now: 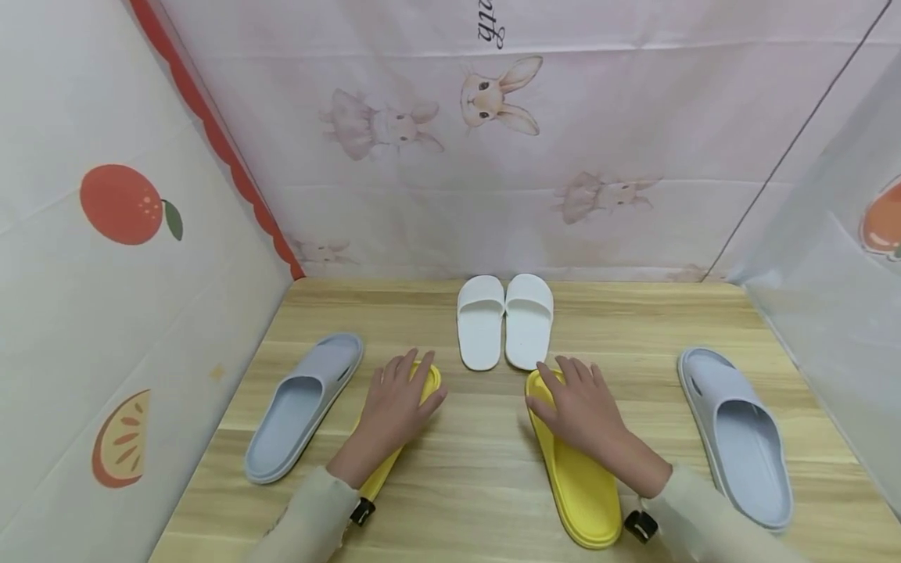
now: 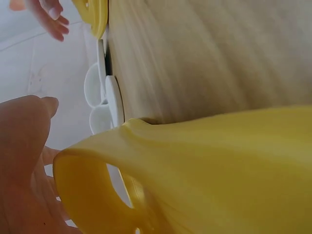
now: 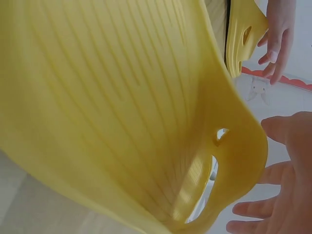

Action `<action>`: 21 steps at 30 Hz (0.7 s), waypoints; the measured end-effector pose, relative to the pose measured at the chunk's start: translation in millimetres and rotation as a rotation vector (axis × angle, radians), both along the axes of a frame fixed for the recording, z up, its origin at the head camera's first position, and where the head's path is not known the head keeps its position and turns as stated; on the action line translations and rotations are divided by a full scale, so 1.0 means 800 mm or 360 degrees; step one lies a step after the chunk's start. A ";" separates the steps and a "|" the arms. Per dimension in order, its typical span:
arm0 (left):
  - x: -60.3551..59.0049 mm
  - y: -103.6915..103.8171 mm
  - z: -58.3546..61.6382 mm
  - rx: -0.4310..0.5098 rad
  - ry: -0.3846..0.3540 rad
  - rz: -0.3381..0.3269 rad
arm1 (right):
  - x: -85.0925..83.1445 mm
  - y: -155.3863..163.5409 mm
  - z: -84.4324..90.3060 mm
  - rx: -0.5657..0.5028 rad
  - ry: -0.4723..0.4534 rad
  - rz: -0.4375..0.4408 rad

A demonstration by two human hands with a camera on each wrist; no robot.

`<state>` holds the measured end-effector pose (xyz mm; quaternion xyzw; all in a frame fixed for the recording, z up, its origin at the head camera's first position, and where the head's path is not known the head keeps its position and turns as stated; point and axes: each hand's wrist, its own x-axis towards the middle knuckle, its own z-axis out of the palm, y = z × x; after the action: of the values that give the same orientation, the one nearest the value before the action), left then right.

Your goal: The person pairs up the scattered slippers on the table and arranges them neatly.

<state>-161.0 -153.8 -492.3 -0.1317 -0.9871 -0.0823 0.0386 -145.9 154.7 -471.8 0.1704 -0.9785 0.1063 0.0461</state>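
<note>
Two yellow slippers lie toes outward-facing away from me on the wood-grain surface, a left one [image 1: 381,474] and a right one [image 1: 583,493]. Over the front part of the left slipper is my left hand [image 1: 396,404], its fingers loosely extended. My right hand [image 1: 584,407] hovers over the front of the right slipper, fingers spread. In the left wrist view the thumb stands apart from the yellow strap [image 2: 146,151], and the other fingers are partly hidden behind it. The right wrist view shows spread fingers beside the strap [image 3: 241,156]; whether they touch it I cannot tell.
A pair of small white slippers [image 1: 481,336] stands side by side near the back wall [image 1: 394,227]. One grey slipper [image 1: 299,410] lies at the left, another [image 1: 739,442] at the right. Side walls [image 1: 63,313] with printed fruit enclose the wooden surface [image 1: 479,469].
</note>
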 end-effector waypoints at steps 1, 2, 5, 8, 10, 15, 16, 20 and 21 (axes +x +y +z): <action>0.002 -0.001 -0.001 0.0005 -0.0004 0.0001 | 0.002 0.000 0.000 -0.0004 0.0012 -0.0001; 0.004 -0.003 -0.002 0.0004 -0.0009 0.0001 | 0.004 0.001 0.000 -0.0008 0.0013 -0.0006; 0.010 -0.007 -0.005 0.0002 -0.0022 0.0001 | 0.009 0.002 -0.001 -0.0020 0.0009 -0.0020; 0.015 -0.011 -0.008 0.0008 -0.0029 0.0010 | 0.013 0.003 -0.001 -0.0048 -0.0014 -0.0046; 0.018 -0.013 -0.010 0.0021 -0.0018 0.0019 | 0.016 0.003 -0.001 -0.0064 -0.0028 -0.0065; 0.027 -0.016 -0.016 0.0109 0.0030 0.0033 | 0.026 0.004 0.002 -0.0049 -0.0036 -0.0109; 0.029 -0.017 -0.017 0.0128 0.0041 0.0037 | 0.028 0.005 0.002 -0.0042 -0.0035 -0.0114; 0.038 -0.021 -0.021 0.0179 0.0098 0.0040 | 0.035 0.009 0.001 -0.0047 -0.0032 -0.0135; 0.040 -0.022 -0.022 0.0180 0.0109 0.0045 | 0.036 0.011 0.001 -0.0049 -0.0031 -0.0144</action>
<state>-129.2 -171.3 -509.8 -0.1181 -0.9808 -0.1328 0.0808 -116.8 163.2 -471.2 0.1242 -0.9839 0.1208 0.0439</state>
